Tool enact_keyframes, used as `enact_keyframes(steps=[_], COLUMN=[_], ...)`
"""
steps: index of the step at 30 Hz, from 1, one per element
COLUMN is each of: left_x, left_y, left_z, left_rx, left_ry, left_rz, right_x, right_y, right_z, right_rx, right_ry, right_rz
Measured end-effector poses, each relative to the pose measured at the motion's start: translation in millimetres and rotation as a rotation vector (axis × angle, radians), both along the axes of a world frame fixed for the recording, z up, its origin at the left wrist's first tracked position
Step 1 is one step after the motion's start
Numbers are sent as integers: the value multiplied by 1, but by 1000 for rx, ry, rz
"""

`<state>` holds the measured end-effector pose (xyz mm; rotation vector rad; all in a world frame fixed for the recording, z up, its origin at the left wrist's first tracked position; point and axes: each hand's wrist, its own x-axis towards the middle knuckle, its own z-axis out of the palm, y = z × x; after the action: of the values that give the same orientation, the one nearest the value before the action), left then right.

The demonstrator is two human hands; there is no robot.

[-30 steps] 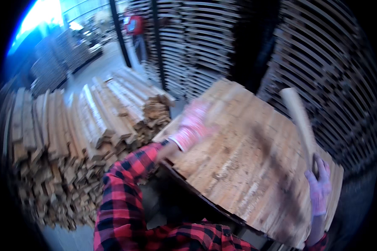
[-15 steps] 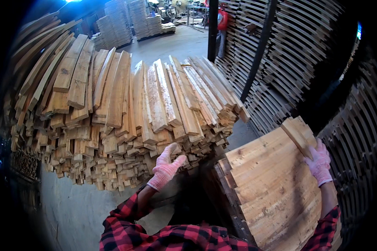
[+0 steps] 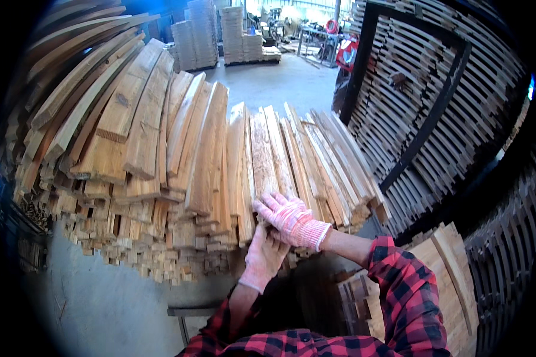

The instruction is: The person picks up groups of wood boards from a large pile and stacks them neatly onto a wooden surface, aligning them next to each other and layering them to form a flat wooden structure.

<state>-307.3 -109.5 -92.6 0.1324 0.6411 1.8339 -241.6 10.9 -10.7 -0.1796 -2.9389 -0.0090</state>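
Left to right: a broad pile of sawn planks with staggered near ends; on its top, at centre, a mottled plank runs lengthwise, its near end covered by the hands. The gloved left hand is low at the pile's front; the gloved right hand, partly curled, overlaps it from above. Whether either grip has closed on the plank cannot be told. Uneven pulling could dislodge neighbouring boards and pinch a hand. At right, a wooden strip lies on a second stack.

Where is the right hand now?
In the head view, the right hand is just right of centre, at the ends of the boards, beside the left hand.
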Motion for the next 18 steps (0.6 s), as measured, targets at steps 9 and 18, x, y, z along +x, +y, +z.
enact_keyframes(steps=[9, 18], left_x=[-52, -75], left_y=[50, 41], left_z=[61, 71], left_rx=[250, 22], left_ry=[347, 173], left_rz=[-141, -282], right_x=[2, 72], right_y=[51, -70], right_z=[52, 94], right_rx=[-255, -360], right_ry=[516, 221], right_rz=[-194, 8])
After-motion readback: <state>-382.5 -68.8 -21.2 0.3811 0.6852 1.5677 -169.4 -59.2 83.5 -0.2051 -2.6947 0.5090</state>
